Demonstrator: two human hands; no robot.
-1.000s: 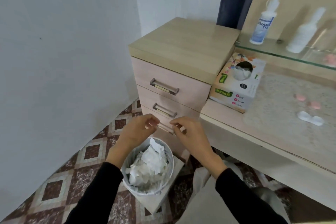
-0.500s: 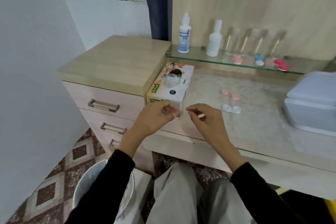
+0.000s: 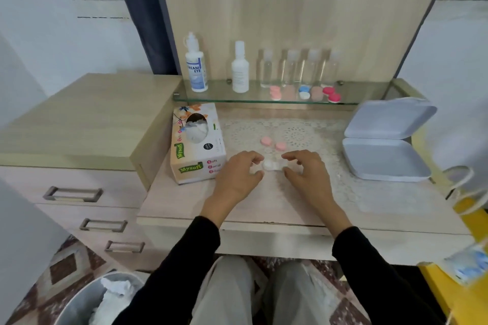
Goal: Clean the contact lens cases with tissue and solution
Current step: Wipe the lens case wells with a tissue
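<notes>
The small white twin-well contact lens case (image 3: 273, 165) lies on the lace mat near the middle of the counter (image 3: 184, 208), with both wells uncovered. Its two round pink caps (image 3: 266, 140) lie loose just behind it, toward the back edge.

The left hand (image 3: 237, 174) and the right hand (image 3: 306, 171) are on either side of the case, with fingers loosely curved and thumb and fingers apart. Neither hand is clamped on anything. The picture is blurred there, so I cannot tell if a fingertip already touches the case.

The case looks very light, so I think a pinch from one side only may push it along the mat instead of lifting it. It could then hit the caps, and a round cap may roll toward the counter's edge and fall. No tissue is in either hand. One must come from the patterned cardboard tissue box (image 3: 196, 145) at the left edge of the counter. A hard pull with one hand may drag the whole box.

The white solution bottle with blue label (image 3: 196, 66) stands on the glass shelf (image 3: 369, 91) at the back, beside a plain white bottle (image 3: 240, 68). A reach for it passes over the case, so a sleeve may sweep the small parts away, and the wrong bottle could be taken.
</notes>
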